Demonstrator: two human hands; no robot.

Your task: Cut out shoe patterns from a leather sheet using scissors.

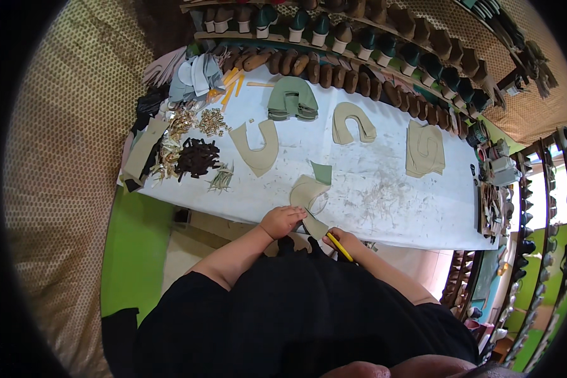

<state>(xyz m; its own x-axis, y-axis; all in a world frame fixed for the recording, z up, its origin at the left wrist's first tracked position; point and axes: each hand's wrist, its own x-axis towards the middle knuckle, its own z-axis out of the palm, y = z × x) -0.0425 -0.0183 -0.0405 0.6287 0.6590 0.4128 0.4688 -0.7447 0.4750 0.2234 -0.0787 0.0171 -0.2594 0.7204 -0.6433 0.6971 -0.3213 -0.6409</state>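
At the table's near edge, my left hand [283,222] grips a curved beige shoe-upper piece [305,191], its fingers lying together over the edge. The piece's lower end reaches toward my right hand [345,242]. That hand is closed round a slim yellow-handled tool [340,247]; its working end is hidden, so its kind cannot be told. A small green piece [322,172] touches the far end of the beige one. Farther off lie a stack of green U-shaped pieces [293,97] and beige U-shaped pieces [258,145], [351,123].
A white-covered table [365,217] spans the front. At its left are brown strips [198,157], gold bits [213,121] and grey cloth scraps [195,75]. More beige pieces [424,148] lie at right. Shoe lasts [327,74] line the back; shelves [529,252] stand at right.
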